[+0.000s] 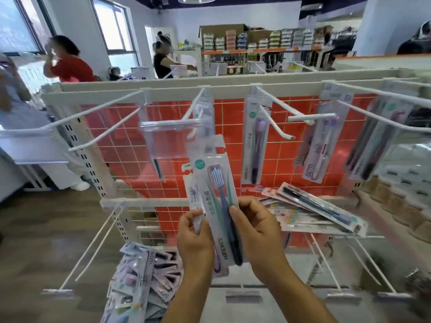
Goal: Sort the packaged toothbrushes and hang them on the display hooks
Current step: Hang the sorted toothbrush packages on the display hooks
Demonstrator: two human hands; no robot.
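My right hand point(255, 231) pinches a packaged navy toothbrush point(219, 201), held upright before the display rack. My left hand point(194, 236) grips a second pack with a white card point(193, 194) just behind and to the left of it. White display hooks point(291, 118) jut out from the top rail; some carry hung packs, such as a purple one point(255, 141) and a white-and-pink one point(320, 145). A loose heap of packs point(314, 213) lies on the shelf to the right. More packs point(142, 283) are piled at lower left.
An orange tiled grid panel point(163, 127) backs the rack. A clear price holder point(168, 138) hangs on the hook above my hands. Lower hooks point(93, 248) stick out toward me at both sides. Two people point(67, 64) stand beyond the rack at left.
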